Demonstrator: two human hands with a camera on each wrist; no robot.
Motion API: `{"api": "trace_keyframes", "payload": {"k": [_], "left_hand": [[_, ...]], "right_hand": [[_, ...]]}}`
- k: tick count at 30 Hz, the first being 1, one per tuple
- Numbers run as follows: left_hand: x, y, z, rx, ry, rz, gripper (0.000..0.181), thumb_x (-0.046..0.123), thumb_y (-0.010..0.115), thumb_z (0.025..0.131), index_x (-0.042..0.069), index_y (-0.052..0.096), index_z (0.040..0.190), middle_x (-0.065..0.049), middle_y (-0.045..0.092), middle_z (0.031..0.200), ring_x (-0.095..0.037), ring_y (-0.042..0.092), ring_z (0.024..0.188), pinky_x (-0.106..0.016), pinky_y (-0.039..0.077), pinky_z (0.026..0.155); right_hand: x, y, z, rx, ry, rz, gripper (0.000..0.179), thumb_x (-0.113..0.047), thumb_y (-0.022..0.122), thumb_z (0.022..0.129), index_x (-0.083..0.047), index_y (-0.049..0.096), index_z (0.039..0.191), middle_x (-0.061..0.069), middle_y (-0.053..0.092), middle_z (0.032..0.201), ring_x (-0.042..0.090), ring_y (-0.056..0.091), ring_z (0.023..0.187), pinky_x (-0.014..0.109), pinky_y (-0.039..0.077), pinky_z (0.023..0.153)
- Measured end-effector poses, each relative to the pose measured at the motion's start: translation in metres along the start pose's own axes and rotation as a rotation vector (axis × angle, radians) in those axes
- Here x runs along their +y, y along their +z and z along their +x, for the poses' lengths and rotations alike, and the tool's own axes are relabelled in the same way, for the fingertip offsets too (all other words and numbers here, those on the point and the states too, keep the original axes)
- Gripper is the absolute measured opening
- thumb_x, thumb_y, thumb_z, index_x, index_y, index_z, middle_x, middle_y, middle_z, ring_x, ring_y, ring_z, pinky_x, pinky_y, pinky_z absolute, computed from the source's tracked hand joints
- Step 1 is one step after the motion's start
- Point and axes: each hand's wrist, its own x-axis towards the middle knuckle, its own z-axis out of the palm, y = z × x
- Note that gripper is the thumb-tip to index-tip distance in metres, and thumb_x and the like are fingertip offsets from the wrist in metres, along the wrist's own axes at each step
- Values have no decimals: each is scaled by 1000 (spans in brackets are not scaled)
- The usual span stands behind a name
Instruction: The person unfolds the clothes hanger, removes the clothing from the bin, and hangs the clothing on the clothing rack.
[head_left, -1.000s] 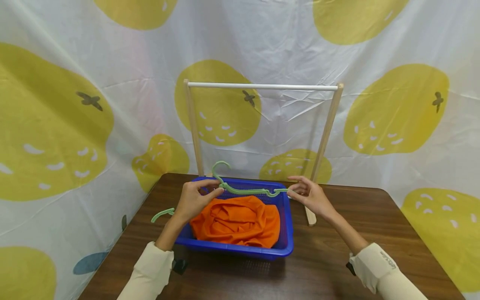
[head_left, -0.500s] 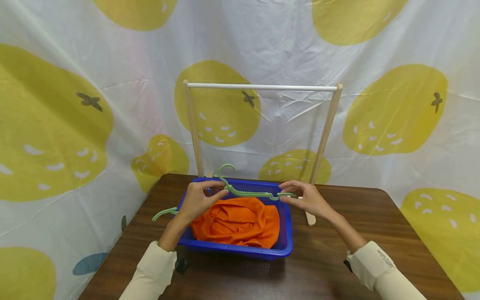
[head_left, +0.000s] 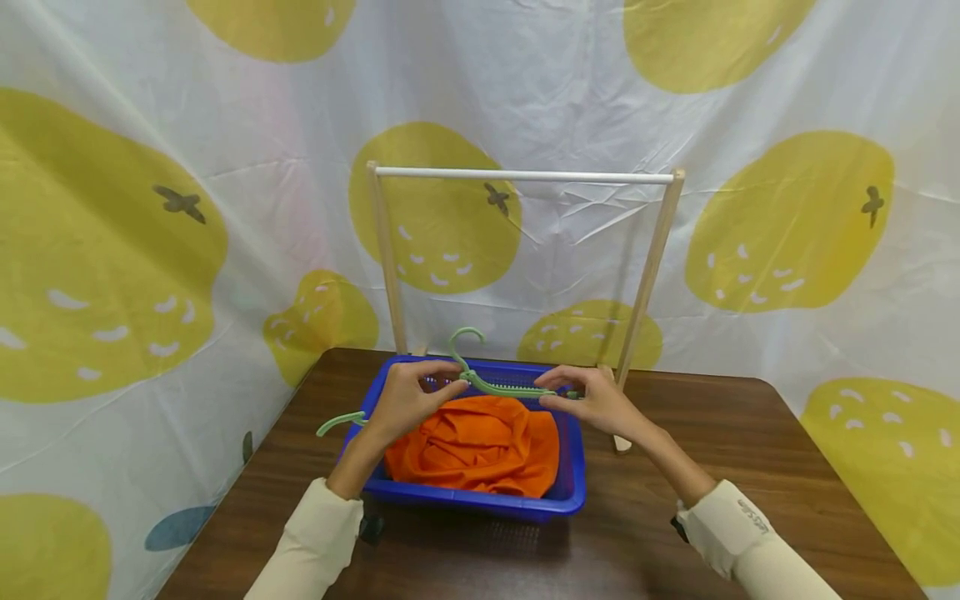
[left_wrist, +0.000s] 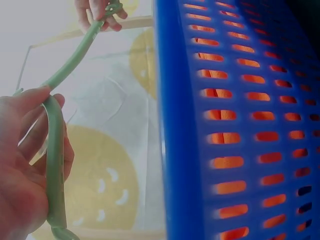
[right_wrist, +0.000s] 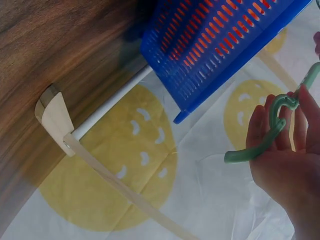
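A pale green clothes hanger (head_left: 498, 389) is held in the air over the back of a blue basket (head_left: 576, 467). My left hand (head_left: 408, 400) pinches it at the middle, by the base of its upright hook. Closer to its right end, my right hand (head_left: 592, 404) grips the other arm between thumb and fingers. The hanger's left arm passes behind my left wrist, and its tip shows beyond. In the right wrist view the hanger's notched end (right_wrist: 257, 147) sticks out past my right palm. Crumpled orange fabric (head_left: 476, 442) lies inside the basket, below both hands.
Behind the basket stands a rack with wooden posts (head_left: 651, 275) and a white crossbar (head_left: 525, 176). A wooden foot of it (right_wrist: 56, 120) rests on the dark brown table (head_left: 712, 483). A fruit-patterned curtain (head_left: 570, 92) hangs close behind.
My right hand has moved left along the hanger, nearer to my left hand. The left hand and the hanger's hook have shifted a little to the right. Basket and fabric stay put.
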Motion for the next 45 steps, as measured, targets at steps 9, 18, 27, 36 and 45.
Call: {"api": "trace_keyframes", "payload": {"k": [9, 18, 27, 36, 45], "left_hand": [[-5, -4, -1, -49, -13, 82, 19, 20, 84, 90, 12, 82, 108, 4, 77, 90, -9, 64, 70, -32, 58, 64], [-13, -26, -13, -50, 5, 158, 17, 22, 85, 90, 12, 83, 103, -1, 80, 97, -15, 53, 59, -24, 45, 54], [-22, -46, -27, -42, -63, 207, 16, 24, 87, 87, 17, 84, 101, 8, 75, 84, -11, 57, 68, -25, 48, 60], [-24, -44, -30, -21, -51, 191, 14, 24, 88, 85, 17, 84, 96, 10, 70, 76, -10, 57, 67, -24, 44, 56], [-21, -37, -24, -33, -45, 190, 14, 24, 88, 86, 16, 84, 96, 7, 76, 85, -12, 60, 71, -27, 50, 62]], "right_hand": [[1, -5, -3, 62, -44, -24, 27, -10, 80, 93, -7, 75, 119, 2, 78, 106, 21, 74, 94, 32, 60, 75], [5, -15, -10, 115, -15, -34, 28, -8, 81, 91, -12, 75, 118, 4, 78, 103, 20, 74, 92, 28, 59, 73], [10, -23, -16, 133, -1, -43, 27, -7, 80, 92, -12, 74, 118, 4, 78, 100, 18, 73, 92, 26, 56, 73], [9, -20, -12, 91, 8, -18, 31, -7, 79, 92, -9, 72, 122, 4, 78, 101, 18, 74, 90, 26, 58, 75], [-5, -8, 11, 78, -22, 9, 38, -8, 79, 92, -9, 70, 130, 7, 78, 109, 20, 74, 97, 30, 59, 77]]}}
